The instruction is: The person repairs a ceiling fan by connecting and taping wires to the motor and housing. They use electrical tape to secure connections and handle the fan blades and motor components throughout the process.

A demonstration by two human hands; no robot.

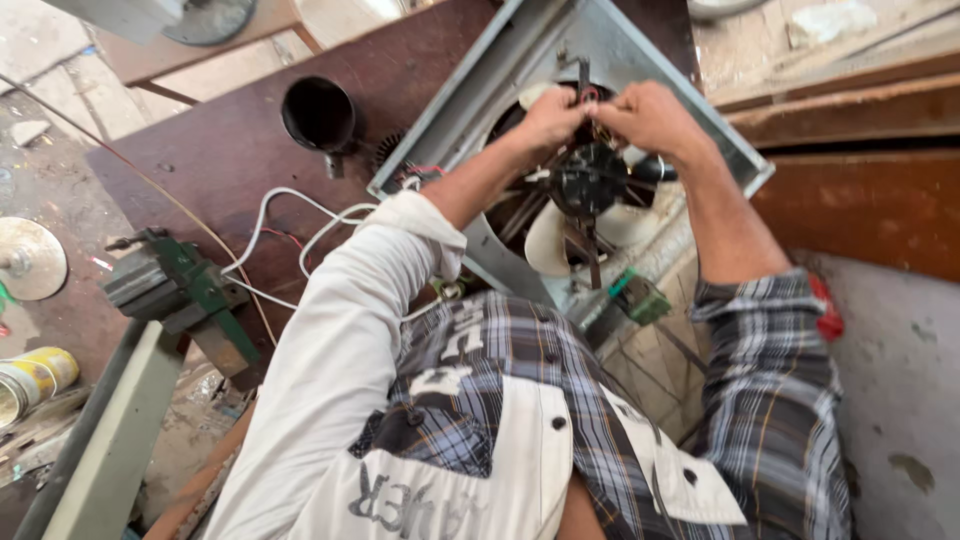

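Rough workshop setting, with a dark brown wooden surface (230, 150) that's scuffed and dusty, and bare concrete floor off to the left. On that surface sits a square grey metal exhaust fan (480, 90), lying flat with its back facing up, so you see the black motor (588, 180) in the middle and the cream blades (548, 240) under the support bracket.

Both hands are up at the top of the motor, right next to each other. The left hand (548, 118) has its fingers pinched together on what looks like thin reddish wiring (590, 97) near the bracket, and the right hand (650, 118) is curled in tight on the same spot. Honestly can't tell exactly what each one has hold of, since the knuckles hide the tips, but neither hand is spread open. Left arm has a white sleeve (340, 340), right arm a plaid sleeve (770, 370) rolled up past the elbow.

Around the fan: a black cup (318, 113) stands just beside its left edge, white cables (300, 235) loop across the surface from the fan's lower corner, and a green bench vise (180, 290) is clamped at the near left edge. A yellow tin can (35, 378) lies on the floor well off to the left.
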